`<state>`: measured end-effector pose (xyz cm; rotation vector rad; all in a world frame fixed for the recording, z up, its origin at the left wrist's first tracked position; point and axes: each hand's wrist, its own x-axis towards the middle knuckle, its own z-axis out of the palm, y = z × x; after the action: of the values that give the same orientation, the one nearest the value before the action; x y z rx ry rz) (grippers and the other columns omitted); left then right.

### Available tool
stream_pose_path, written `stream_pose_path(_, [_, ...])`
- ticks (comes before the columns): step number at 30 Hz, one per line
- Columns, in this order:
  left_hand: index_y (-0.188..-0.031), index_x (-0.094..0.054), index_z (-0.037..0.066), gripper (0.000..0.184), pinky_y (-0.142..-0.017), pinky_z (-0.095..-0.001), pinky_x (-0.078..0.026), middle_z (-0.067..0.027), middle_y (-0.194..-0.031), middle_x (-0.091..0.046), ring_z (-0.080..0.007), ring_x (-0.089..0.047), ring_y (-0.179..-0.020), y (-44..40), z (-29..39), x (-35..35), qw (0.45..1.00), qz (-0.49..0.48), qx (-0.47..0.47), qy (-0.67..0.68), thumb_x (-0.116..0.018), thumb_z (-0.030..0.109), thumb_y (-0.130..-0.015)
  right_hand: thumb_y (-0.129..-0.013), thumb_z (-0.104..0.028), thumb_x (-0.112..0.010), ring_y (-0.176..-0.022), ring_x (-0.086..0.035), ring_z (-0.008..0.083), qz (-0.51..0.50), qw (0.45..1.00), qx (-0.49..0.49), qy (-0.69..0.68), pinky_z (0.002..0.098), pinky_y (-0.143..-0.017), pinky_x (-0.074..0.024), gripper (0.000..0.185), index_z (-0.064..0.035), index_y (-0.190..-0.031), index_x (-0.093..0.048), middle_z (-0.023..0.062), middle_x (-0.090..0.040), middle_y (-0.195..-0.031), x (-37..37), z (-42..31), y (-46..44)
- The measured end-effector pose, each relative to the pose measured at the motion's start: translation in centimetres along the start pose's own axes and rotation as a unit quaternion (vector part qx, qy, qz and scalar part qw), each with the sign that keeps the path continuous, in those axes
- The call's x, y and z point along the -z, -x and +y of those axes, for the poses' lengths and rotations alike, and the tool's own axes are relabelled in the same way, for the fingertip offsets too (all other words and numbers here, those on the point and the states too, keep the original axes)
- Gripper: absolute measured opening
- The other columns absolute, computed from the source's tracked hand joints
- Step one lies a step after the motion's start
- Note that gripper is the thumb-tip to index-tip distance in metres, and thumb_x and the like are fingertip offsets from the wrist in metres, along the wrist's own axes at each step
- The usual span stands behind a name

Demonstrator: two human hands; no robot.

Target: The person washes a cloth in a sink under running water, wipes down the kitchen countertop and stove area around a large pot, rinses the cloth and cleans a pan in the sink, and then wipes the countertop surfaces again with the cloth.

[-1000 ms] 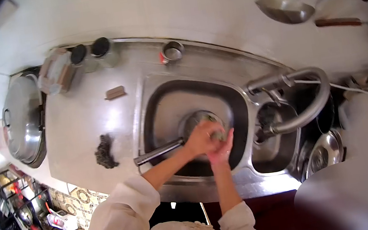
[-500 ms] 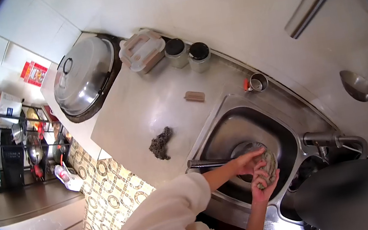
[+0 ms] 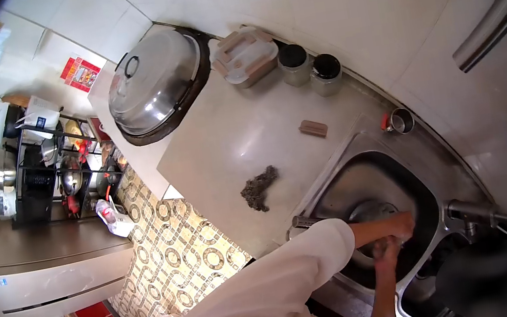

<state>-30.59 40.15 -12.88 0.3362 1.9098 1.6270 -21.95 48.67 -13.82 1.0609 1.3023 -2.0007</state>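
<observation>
Over the sink (image 3: pixel 429 197), my left hand (image 3: pixel 402 226) is closed in a fist. My right hand (image 3: pixel 386 250) sits just below and beside it, fingers curled. Between them they grip a greyish, wet-looking cloth, almost wholly hidden inside the hands now. Under the hands, in the sink, lies a round metal bowl (image 3: pixel 367 209), partly covered by my forearm. On the steel counter (image 3: pixel 215 164) left of the sink rests a dark, crumpled, fibrous clump (image 3: pixel 260 189), touched by neither hand.
Behind the sink stand a metal cup (image 3: pixel 401 121) and a faucet (image 3: pixel 474 210). A brown block (image 3: pixel 313 128), two black-lidded jars (image 3: pixel 294 64), a lidded food box (image 3: pixel 245 57) and a large domed pan (image 3: pixel 155 81) line the counter. A dark blurred round shape (image 3: pixel 491 280) is at lower right.
The cloth, plainly visible across both palms before, is now squeezed inside closed hands. My left hand has turned over into a fist. The view has shifted, so the surroundings sit farther right.
</observation>
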Motion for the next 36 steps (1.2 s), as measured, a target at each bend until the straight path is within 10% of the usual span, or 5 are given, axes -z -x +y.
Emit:
stream_pose_path(3, [-0.103, -0.063, 0.0, 0.031, -0.085, -0.0397, -0.048, -0.0172, -0.098, -0.063, -0.0305, -0.06, -0.097, -2.0, -4.3, -7.3, 0.925, 0.346, -0.074, 0.142, -0.059, 0.013, -0.075, -0.094, -0.02, -0.049, -0.071, -0.055, 0.0093, 0.006, 0.984, 0.153, -0.095, 0.0256, -0.055, -0.0451, 0.017, -0.0124, -0.109, -0.051, -0.0016, -0.055, -0.082, -0.1, 2.5, -2.0])
stream_pose_path(18, [-0.107, -0.057, -0.004, 0.063, -0.076, -0.038, -0.053, -0.0171, -0.098, -0.064, -0.0249, -0.064, -0.086, 13.0, -6.0, 6.0, 0.912, 0.122, 0.231, -0.315, -0.073, 0.047, -0.075, -0.069, -0.016, -0.075, -0.048, -0.051, 0.0101, 0.174, 0.979, 0.072, -0.081, 0.0231, -0.035, -0.0299, 0.024, -0.0126, -0.087, -0.06, -0.0021, -0.055, -0.066, 2.9, 2.2, 6.3])
stream_pose_path(20, [-0.107, -0.056, -0.001, 0.05, -0.062, -0.0344, -0.053, -0.0163, -0.094, -0.064, -0.0208, -0.065, -0.076, 12.8, -7.3, 7.2, 0.861, -0.173, 0.435, 0.2, -0.07, 0.04, -0.08, -0.07, -0.018, -0.074, -0.05, -0.052, 0.0106, 0.181, 0.977, 0.062, -0.1, 0.0231, -0.037, -0.0317, 0.019, -0.013, -0.083, -0.06, -0.0021, -0.056, -0.065, 4.3, 2.7, 5.7])
stream_pose_path(27, [-0.106, -0.049, 0.002, 0.042, -0.064, -0.0446, -0.052, -0.0214, -0.084, -0.064, -0.0347, -0.066, -0.076, 16.4, -11.2, 3.8, 0.95, 0.043, -0.018, -0.31, -0.07, 0.02, -0.074, -0.07, -0.017, -0.074, -0.052, -0.053, 0.0116, 0.179, 0.967, 0.119, -0.137, 0.0231, -0.039, -0.0341, 0.02, -0.0125, -0.084, -0.06, -0.0016, -0.056, -0.069, 6.0, 3.9, 5.5])
stream_pose_path(36, [-0.12, -0.046, 0.012, 0.057, -0.069, -0.0397, -0.044, -0.0122, -0.088, -0.055, -0.0293, -0.06, -0.083, 19.1, 0.9, 6.2, 0.842, 0.112, -0.022, -0.527, -0.065, 0.0, -0.067, -0.07, -0.011, -0.073, -0.047, -0.048, 0.012, 0.165, 0.962, 0.143, -0.163, 0.0259, -0.036, -0.0326, 0.022, -0.0105, -0.084, -0.056, 0.0011, -0.054, -0.068, 5.8, 4.1, 5.3])
